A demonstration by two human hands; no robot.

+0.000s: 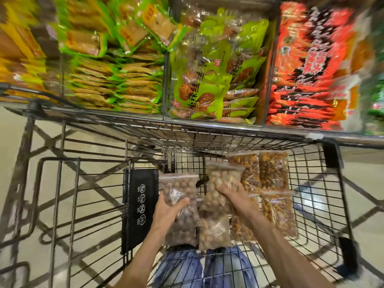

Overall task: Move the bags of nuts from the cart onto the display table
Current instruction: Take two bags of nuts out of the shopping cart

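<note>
Several clear zip bags of nuts lie in the wire cart (324,183). My left hand (168,213) grips a bag of dark brown nuts (178,190) by its lower half, lifted above the others. My right hand (232,196) holds a bag of pale nuts (223,179) raised beside it. Under my hands lie another dark bag (180,231) and another pale bag (214,231). Several bags of orange-brown nuts (273,173) rest along the cart's right side. The display table (207,121) with its compartments stands just beyond the cart's far rim.
The display compartments hold green-edged packets (116,80), green snack bags (218,75) and red-and-black packs (307,69), split by clear dividers. A black folded child-seat flap (139,204) hangs at the cart's left. My jeans (207,269) show through the cart's bottom.
</note>
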